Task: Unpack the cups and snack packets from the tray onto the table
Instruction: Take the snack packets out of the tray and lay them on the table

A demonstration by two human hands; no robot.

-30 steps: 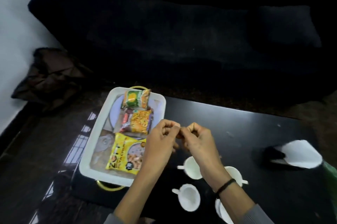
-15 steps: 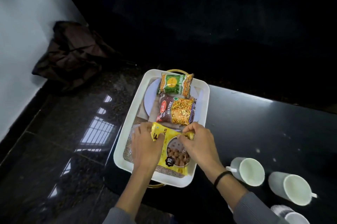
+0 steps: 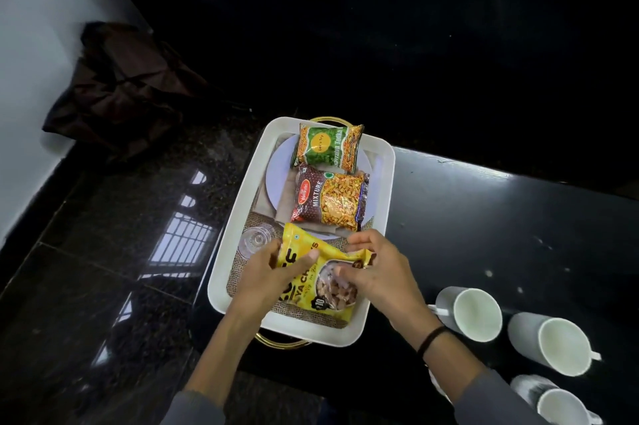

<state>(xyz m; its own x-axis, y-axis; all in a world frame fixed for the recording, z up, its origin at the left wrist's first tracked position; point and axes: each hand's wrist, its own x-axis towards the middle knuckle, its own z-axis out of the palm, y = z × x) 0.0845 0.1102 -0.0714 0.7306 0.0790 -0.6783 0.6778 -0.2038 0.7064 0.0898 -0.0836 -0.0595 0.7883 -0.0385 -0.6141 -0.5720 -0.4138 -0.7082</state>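
A white tray [image 3: 238, 210] with gold handles sits at the left end of the black table [image 3: 501, 234]. In it lie a green snack packet [image 3: 328, 147] at the far end, a brown mixture packet [image 3: 328, 201] in the middle and a yellow packet [image 3: 326, 281] nearest me. My left hand [image 3: 273, 269] grips the yellow packet's left side, thumb on top. Its right top corner is pinched by my right hand [image 3: 377, 272]. Three white cups stand on the table at right: one [image 3: 473, 314] close to the tray, one [image 3: 556, 345] farther right, one [image 3: 560, 404] at the bottom edge.
A dark sofa [image 3: 380, 27] fills the space behind the table. A dark brown bag [image 3: 117, 89] lies on the glossy floor by the white wall at left. The table's left edge runs just under the tray.
My hands went from meeting above the table to the tray and took hold of the yellow packet, which now is crumpled and partly lifted at its top. The view swung left.
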